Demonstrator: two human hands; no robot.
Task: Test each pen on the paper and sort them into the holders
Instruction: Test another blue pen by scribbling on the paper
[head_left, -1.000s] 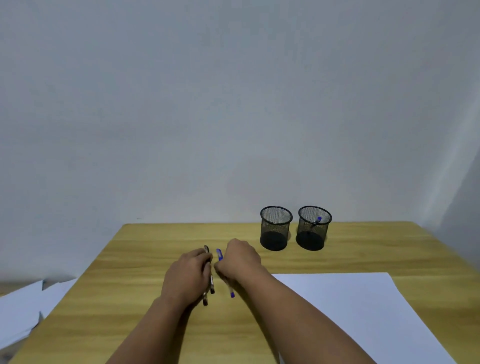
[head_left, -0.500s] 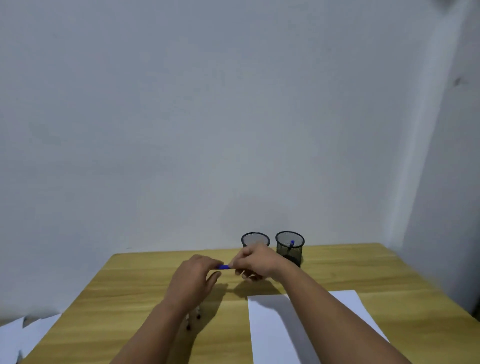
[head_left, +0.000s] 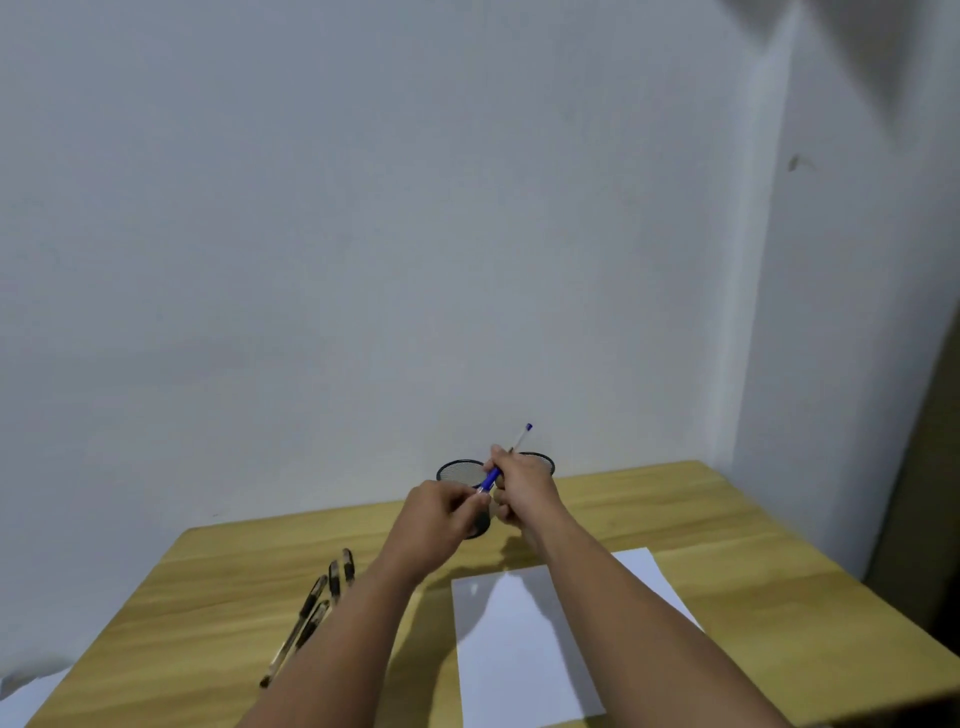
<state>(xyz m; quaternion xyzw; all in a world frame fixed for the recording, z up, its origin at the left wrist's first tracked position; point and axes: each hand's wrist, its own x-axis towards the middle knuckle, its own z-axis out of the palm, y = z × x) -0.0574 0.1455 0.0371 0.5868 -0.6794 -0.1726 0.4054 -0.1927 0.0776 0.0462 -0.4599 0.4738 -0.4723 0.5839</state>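
My right hand (head_left: 522, 491) grips a blue pen (head_left: 511, 451) by its barrel, its far end pointing up toward the wall. My left hand (head_left: 441, 512) pinches the pen's blue cap end (head_left: 488, 480). Both hands hover above the wooden table (head_left: 727, 545), in front of two black mesh holders. The left holder (head_left: 460, 472) and the right holder (head_left: 540, 461) are partly hidden behind my hands. Several black pens (head_left: 317, 608) lie on the table to the left of my left forearm. A white sheet of paper (head_left: 514, 649) lies under my right forearm.
The table stands against a white wall, with a corner of the room at the right. Loose white sheets (head_left: 31, 691) show past the table's left edge, low in the view.
Both hands rose from the table with the blue pen, now tilted upward between them. The black pens lie uncovered on the table. The camera has tilted and shifted.
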